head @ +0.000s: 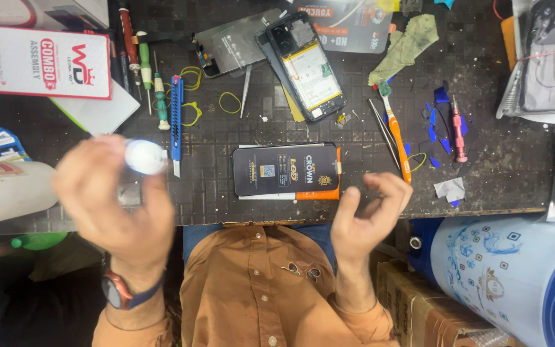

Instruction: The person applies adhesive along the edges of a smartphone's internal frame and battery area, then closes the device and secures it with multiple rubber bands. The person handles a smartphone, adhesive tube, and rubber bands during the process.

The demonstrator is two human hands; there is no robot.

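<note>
A: Above the near edge of the counter (pixel 496 186), what does the head view show of the hands?

B: The left hand (pixel 114 199) is blurred; its fingers close around a small white round object (pixel 144 157), whose kind cannot be told. The right hand (pixel 367 215) holds nothing, fingers curled loosely, palm turned inward.

A: What lies between them?

B: A black battery pack (pixel 286 169) lies flat on an orange-edged card, just beyond both hands. Farther back lies an opened phone (pixel 305 66), its rear cover off. A blue utility knife (pixel 176 122) lies just beside the white object. An orange-handled brush (pixel 396 135) and tweezers (pixel 384 133) lie to the right.
</note>
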